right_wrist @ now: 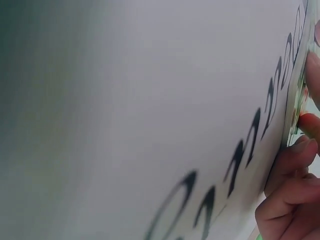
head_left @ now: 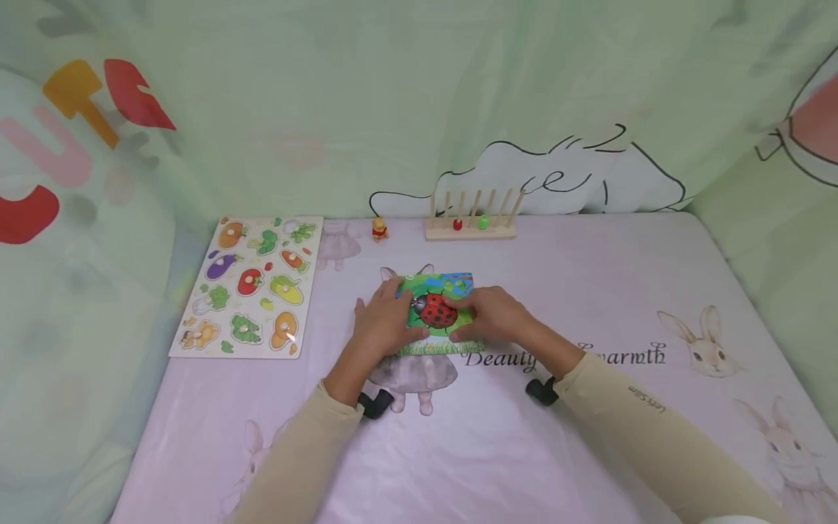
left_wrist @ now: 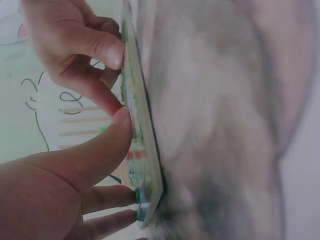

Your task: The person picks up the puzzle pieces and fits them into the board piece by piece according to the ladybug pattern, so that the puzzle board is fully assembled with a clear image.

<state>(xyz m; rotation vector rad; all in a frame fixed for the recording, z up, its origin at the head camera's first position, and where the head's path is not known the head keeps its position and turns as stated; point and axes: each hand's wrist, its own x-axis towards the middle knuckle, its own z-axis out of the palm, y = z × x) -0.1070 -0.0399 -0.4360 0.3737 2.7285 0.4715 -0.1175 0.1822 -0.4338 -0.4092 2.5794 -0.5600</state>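
Note:
A flat ladybug puzzle [head_left: 437, 314], red with black spots on a green and blue picture, lies on the table in the middle of the head view. My left hand [head_left: 382, 320] rests at its left side, thumb on the picture. In the left wrist view, the left fingers [left_wrist: 107, 198] reach fairly straight to the board's surface. On the right side, my right hand [head_left: 497, 314] touches the picture with thumb and index finger. Its other fingers are bent near the edge. The right wrist view catches only part of the right hand [right_wrist: 290, 192] by the board's edge.
A vegetable peg puzzle [head_left: 249, 287] lies to the left. At the back stand a small yellow bear figure [head_left: 379, 229] and a wooden peg rack [head_left: 470, 231] with red and green pieces. Fabric with printed letters and drawings hangs behind and beside the table.

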